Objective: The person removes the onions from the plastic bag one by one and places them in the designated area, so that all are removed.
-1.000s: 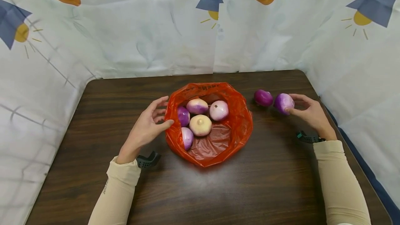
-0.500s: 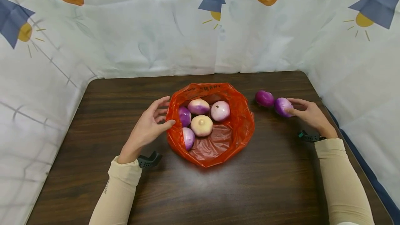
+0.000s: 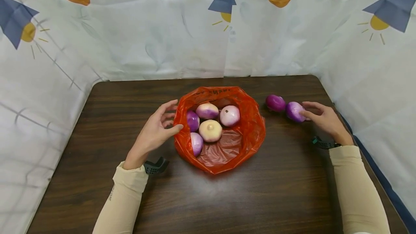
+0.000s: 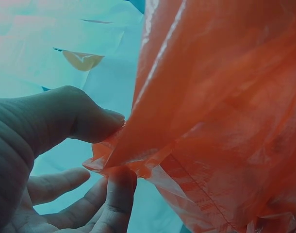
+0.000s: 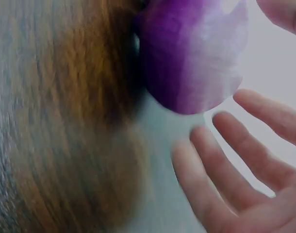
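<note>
Onions lie loose beside the right hand (image 3: 321, 118), its fingers cupping one onion (image 3: 295, 111); left hand (image 3: 155, 133) pinches the bag (image 3: 250, 133) rim. Next, probably a firm grasp and lift.

The head camera is looking down and forward over the whole table (image 3: 97, 125) from above. The left wrist camera is sitting very close beside the orange bag (image 4: 225, 121), facing its rim. The right wrist camera is hovering low, nearly against the purple onion (image 5: 191, 53). Both are sharing those things with the head view.
</note>
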Available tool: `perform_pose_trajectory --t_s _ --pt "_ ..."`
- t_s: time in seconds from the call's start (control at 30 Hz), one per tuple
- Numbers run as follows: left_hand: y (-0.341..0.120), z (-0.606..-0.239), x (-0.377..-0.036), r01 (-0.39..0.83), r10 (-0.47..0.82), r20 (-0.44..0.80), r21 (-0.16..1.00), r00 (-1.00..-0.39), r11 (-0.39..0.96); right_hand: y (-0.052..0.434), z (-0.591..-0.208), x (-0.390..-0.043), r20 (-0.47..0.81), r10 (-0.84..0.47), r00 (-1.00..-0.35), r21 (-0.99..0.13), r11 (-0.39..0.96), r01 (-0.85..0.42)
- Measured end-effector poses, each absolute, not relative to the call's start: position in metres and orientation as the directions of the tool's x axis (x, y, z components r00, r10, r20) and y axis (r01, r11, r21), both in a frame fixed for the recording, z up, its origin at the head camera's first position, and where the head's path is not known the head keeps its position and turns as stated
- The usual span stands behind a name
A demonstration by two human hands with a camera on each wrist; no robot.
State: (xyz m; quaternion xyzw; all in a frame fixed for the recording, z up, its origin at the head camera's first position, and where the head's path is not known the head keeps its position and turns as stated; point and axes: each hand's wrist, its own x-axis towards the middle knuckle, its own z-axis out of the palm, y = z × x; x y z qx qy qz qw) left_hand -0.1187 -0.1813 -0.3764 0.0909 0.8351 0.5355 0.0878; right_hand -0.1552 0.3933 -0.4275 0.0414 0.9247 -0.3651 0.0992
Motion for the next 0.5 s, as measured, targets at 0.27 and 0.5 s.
perform_pose_trajectory --t_s 0.27,0.5 --pt "-0.181 -0.377 -0.119 0.074 0.258 -0.033 0.916 -0.965 0.394 0.382 -0.414 -0.145 -0.049 0.090 -0.995 -0.687 0.720 0.099" --pt "-0.182 -0.376 -0.118 0.068 0.259 -0.039 0.917 -0.965 0.393 0.366 -0.395 -0.140 0.038 0.086 -0.996 -0.729 0.684 0.031"
